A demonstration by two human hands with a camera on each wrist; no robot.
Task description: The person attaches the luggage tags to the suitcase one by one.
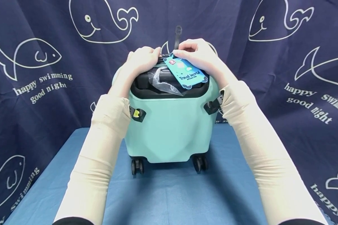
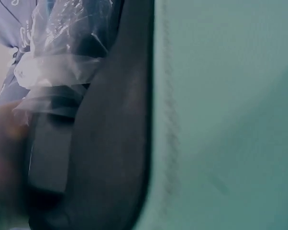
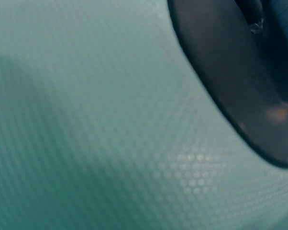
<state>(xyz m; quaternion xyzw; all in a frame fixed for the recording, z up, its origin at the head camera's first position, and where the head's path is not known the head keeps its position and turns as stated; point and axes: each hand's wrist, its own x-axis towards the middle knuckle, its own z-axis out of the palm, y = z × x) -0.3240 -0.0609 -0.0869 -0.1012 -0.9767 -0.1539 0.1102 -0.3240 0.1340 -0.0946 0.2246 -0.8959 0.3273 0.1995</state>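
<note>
Atop the mint-green hard-shell suitcase [image 1: 169, 128], the left hand [image 1: 143, 60] shows no readable grip, while the right hand [image 1: 202, 57] pinches the flat blue tag [image 1: 187, 75] by its thin black strap [image 1: 177, 38], which loose fingers might drop.

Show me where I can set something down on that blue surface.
Bare blue surface lies in front of the suitcase, between left sleeve and right sleeve; another patch lies between left sleeve and backdrop. Crowded: the suitcase top, with left hand, right hand, blue tag and plastic wrap.
</note>
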